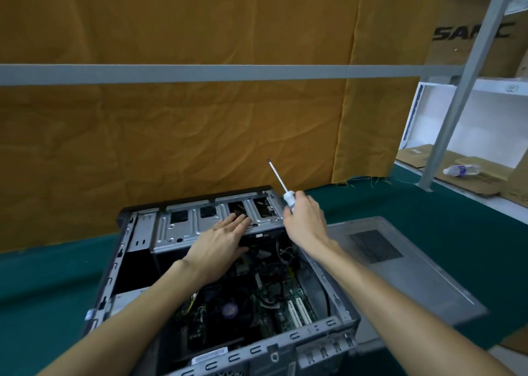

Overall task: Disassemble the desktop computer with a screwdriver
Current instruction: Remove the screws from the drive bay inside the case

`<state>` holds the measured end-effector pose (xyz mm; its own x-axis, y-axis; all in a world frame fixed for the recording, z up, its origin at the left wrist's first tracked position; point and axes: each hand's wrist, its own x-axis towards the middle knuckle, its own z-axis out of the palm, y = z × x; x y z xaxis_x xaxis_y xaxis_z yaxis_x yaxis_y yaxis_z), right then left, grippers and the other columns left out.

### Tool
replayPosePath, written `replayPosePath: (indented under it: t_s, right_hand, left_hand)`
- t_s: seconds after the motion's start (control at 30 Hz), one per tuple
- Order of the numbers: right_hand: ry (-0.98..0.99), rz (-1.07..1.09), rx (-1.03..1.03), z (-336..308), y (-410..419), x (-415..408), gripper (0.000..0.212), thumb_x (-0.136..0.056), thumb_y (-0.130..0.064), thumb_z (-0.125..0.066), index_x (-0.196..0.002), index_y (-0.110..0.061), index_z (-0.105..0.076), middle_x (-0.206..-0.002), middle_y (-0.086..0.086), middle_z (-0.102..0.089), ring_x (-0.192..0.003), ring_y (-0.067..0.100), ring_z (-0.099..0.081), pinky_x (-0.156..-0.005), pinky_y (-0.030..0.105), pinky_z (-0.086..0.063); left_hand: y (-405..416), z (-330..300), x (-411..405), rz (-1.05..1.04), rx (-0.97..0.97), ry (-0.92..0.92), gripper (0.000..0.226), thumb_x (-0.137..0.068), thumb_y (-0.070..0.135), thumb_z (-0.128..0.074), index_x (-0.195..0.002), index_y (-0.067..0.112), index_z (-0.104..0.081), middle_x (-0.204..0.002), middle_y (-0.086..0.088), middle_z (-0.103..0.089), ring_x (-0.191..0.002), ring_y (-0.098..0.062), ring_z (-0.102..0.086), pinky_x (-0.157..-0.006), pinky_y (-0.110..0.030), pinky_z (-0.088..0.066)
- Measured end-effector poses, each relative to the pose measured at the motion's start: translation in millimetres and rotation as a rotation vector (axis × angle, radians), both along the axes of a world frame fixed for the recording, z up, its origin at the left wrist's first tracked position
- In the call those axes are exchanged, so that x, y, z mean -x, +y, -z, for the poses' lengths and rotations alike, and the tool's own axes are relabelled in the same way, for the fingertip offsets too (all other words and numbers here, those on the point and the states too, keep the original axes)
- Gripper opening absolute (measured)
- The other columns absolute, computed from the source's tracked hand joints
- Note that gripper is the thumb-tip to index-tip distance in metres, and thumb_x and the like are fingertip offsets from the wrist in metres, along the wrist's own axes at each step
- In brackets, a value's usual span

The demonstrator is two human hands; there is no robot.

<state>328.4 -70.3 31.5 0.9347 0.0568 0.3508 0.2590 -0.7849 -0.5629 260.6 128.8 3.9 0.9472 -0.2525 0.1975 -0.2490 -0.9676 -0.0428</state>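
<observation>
The desktop computer (228,284) is laid on its side, open, on a green-covered table (51,284); its long axis runs from near the viewer toward the orange curtain (171,133). The screwdriver (281,185) is gripped by the right hand (305,221) above the case's far right corner, shaft pointed up and to the left. The left hand (221,243) is laid flat, fingers straight, on the metal drive cage (183,225). A grey side panel (400,267) is seen to the right. "SA" is readable on a cardboard box (474,33).

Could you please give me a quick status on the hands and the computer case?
Left hand flat on drive cage. Right hand grips screwdriver, tip raised, off any screw. Computer case open, side panel lying beside it.
</observation>
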Motion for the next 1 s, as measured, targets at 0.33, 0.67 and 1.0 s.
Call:
replayPosePath:
  t_s: [0.33, 0.67, 1.0]
  right_hand:
    - [0.091, 0.110, -0.074, 5, -3, 44, 0.012, -0.101, -0.022, -0.057, -0.102, -0.011, -0.052, -0.096, 0.010, -0.065, -0.080, 0.026, -0.064, -0.067, 0.039, -0.054]
    - [0.270, -0.130, 0.088, -52, 12, 54, 0.037, -0.090, -0.021, -0.072, -0.113, -0.017, -0.043, -0.104, 0.005, -0.058, -0.074, 0.016, -0.059, -0.055, 0.030, -0.042]
    - [0.157, -0.324, -0.818, -82, 38, 2, 0.030, -0.073, -0.005, -0.088, -0.096, -0.007, -0.070, -0.086, 0.007, -0.076, -0.069, 0.018, -0.071, -0.059, 0.027, -0.058]
  left_hand:
    - [9, 5, 24, 0.104, 0.048, -0.025, 0.070, -0.105, 0.044, -0.046, -0.162, 0.021, -0.014, -0.168, 0.002, -0.018, -0.156, -0.019, -0.011, -0.124, -0.033, -0.021]
    - [35, -36, 6, 0.124, 0.489, -0.341, 0.068, -0.100, 0.018, -0.057, -0.159, 0.019, -0.024, -0.162, 0.003, -0.028, -0.131, -0.018, -0.050, -0.102, -0.035, -0.048]
    - [56, -34, -41, 0.104, 0.758, -0.252, 0.012, -0.092, 0.023, -0.074, -0.102, 0.025, -0.080, -0.088, 0.025, -0.073, -0.082, 0.007, -0.068, -0.073, -0.011, -0.052]
